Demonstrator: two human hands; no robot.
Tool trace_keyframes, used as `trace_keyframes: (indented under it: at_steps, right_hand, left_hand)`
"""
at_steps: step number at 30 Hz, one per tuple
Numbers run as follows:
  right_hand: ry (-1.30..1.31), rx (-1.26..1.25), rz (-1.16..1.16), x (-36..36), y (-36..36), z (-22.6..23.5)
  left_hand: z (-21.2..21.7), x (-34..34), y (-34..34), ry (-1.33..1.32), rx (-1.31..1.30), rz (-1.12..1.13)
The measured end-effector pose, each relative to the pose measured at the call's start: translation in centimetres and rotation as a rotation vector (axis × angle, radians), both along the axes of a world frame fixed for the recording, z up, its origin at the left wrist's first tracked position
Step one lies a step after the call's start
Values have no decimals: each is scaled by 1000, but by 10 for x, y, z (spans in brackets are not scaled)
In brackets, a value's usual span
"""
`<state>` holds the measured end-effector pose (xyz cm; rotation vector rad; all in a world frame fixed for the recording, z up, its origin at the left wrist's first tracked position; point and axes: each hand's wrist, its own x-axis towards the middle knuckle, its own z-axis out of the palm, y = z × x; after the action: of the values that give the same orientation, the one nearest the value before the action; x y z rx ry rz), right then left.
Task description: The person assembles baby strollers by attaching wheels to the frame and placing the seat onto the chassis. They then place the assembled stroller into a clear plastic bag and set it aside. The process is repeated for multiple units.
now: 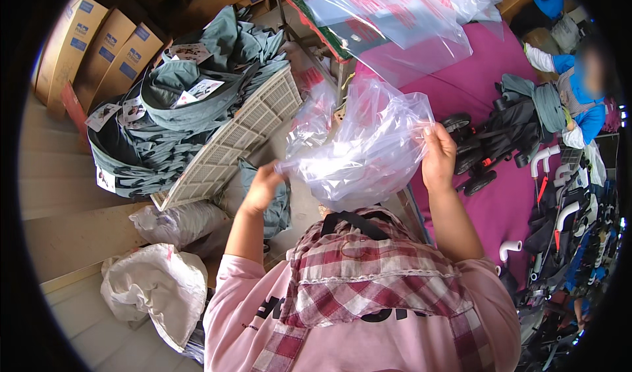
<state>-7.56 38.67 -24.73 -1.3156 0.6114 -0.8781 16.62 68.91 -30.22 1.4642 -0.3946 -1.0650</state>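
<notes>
A large clear plastic bag [362, 161] is spread between my two hands in front of my chest. My right hand [438, 156] grips its right edge between thumb and fingers. At the other side my left hand [263, 186], slightly blurred, pinches the bag's left edge with its fingertips. The bag puffs out and wrinkles, with faint red print showing on it. Just beyond it, more crumpled clear plastic [313, 112] hangs beside the table's leg. Below my left hand lies a grey-green cloth piece [276, 207].
Grey-green fabric hoods with tags [191, 102] are piled at left behind a beige plastic crate [230, 141]. Flat printed bags [388, 16] lie on the magenta-covered table [487, 69]. A folded stroller frame [494, 141] rests there, near a co-worker [579, 95]. A white sack [155, 286] stands lower left.
</notes>
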Motion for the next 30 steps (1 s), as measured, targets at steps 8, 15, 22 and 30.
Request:
trace_keyframes:
  at_steps: [8,15,22,30]
  right_hand:
    - [81,53,361,21,57,1]
    - [338,-270,-128,-76,-66,-9]
    - [479,-931,-174,-38,-127,78]
    - [879,-1243,412,95,-168,-27]
  left_hand:
    - [8,-55,-94,54,-73,-612]
    - [-31,-10,-121,-29,95,379]
    - [87,-81,-196,-464,-226,177]
    - [207,-124,-164,-935,-368,-274]
